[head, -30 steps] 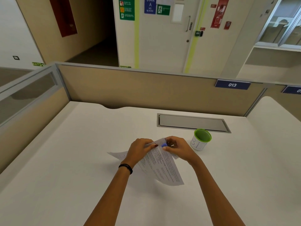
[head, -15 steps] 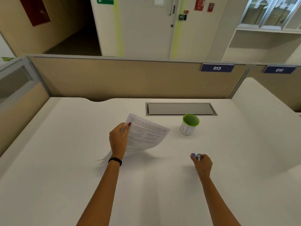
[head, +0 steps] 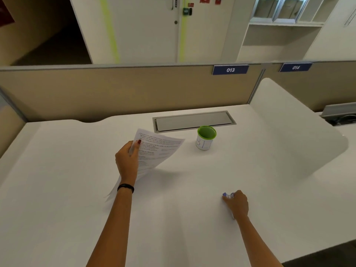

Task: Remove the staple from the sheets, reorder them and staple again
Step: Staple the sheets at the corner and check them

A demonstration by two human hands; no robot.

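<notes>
My left hand [head: 127,160] grips the printed sheets [head: 157,149] by their left edge and holds them lifted above the white desk [head: 77,189], the pages fanning up to the right and sagging behind my wrist. Far to the right, my right hand [head: 236,204] rests low on the desk, closed around a small blue and silver tool [head: 227,195] whose tip pokes out past my fingers. I cannot tell whether it is a stapler or a staple remover. No staple is visible on the sheets.
A white cup with a green rim [head: 205,138] stands behind the sheets to the right. A grey cable hatch [head: 193,121] lies flush in the desk near the beige partition [head: 115,91]. The desk's front edge drops off at the lower right.
One second ago both hands worked together at the sheets' corner. My right hand has since moved away to the right and down onto the desk with the blue tool; my left hand lifted the sheets.
</notes>
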